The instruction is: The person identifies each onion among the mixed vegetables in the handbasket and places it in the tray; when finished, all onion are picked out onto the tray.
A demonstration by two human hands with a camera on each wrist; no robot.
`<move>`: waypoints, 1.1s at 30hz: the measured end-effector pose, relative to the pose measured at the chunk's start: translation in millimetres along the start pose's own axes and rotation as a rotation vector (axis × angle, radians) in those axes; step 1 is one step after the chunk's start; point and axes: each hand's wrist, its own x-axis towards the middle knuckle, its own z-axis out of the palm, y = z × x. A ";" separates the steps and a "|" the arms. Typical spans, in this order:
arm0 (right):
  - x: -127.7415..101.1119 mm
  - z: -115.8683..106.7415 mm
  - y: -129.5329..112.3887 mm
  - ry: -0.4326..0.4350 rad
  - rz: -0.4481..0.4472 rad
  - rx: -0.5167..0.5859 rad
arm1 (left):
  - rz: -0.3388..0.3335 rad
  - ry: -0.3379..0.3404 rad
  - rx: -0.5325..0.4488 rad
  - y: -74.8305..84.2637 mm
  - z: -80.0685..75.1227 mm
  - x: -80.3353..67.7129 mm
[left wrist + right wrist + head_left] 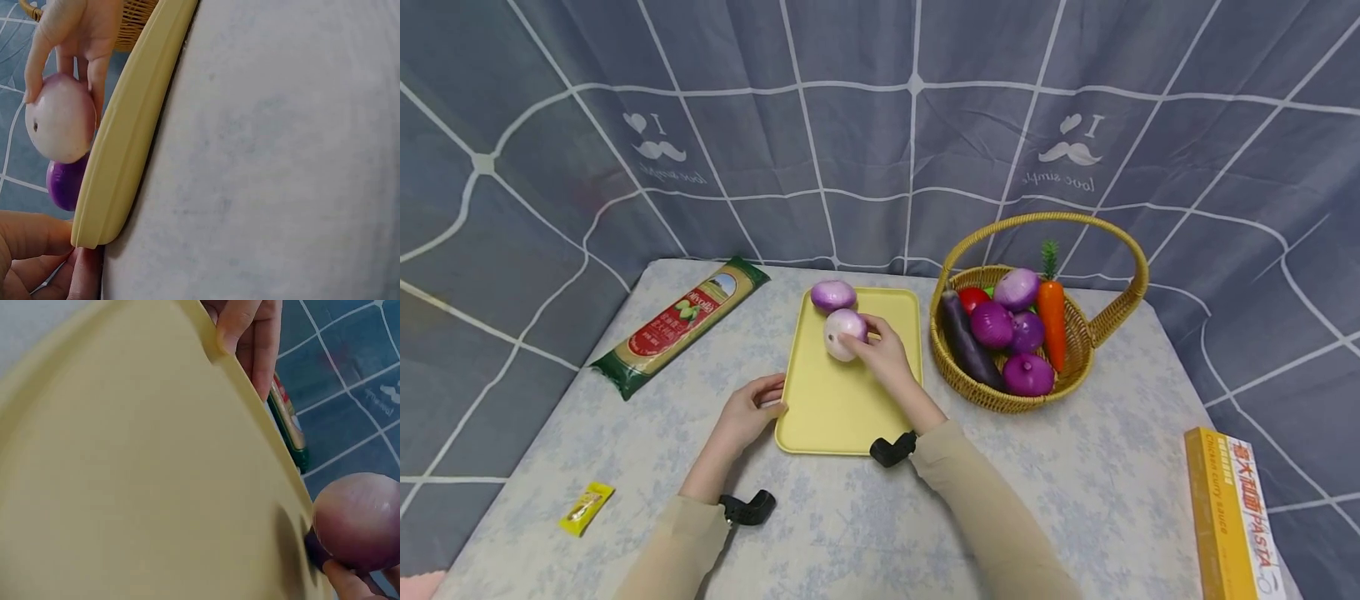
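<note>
My right hand (pixel 886 360) grips a pale purple-and-white onion (pixel 841 333) over the upper part of a yellow tray (pixel 835 417). In the right wrist view a shadow lies on the tray beside this onion (pixel 359 519). Another purple onion (pixel 832 295) sits at the tray's far left corner, just beyond the held one. At the tray's left side, my left hand (pixel 747 415) pinches the rim, thumb on the edge and fingers tucked beneath, as the left wrist view shows.
Right of the tray stands a wicker basket (pixel 1000 402) of several onions, an eggplant (pixel 970 346), a carrot (pixel 1052 325) and a tomato (pixel 973 298). A pasta packet (pixel 681 325) and small yellow sachet (pixel 587 508) lie left; a sauce box (pixel 1232 517) lies front right.
</note>
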 end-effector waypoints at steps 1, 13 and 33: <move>2.0 1.0 1.1 0.000 0.002 0.001 | -0.001 0.003 -0.001 0.2 0.6 0.6; 16.0 17.5 6.5 -0.002 0.047 -0.102 | -0.015 -0.013 0.003 -0.5 -0.5 2.4; 11.3 20.2 1.1 -0.010 0.099 -0.096 | -0.031 -0.012 -0.008 1.1 0.6 3.3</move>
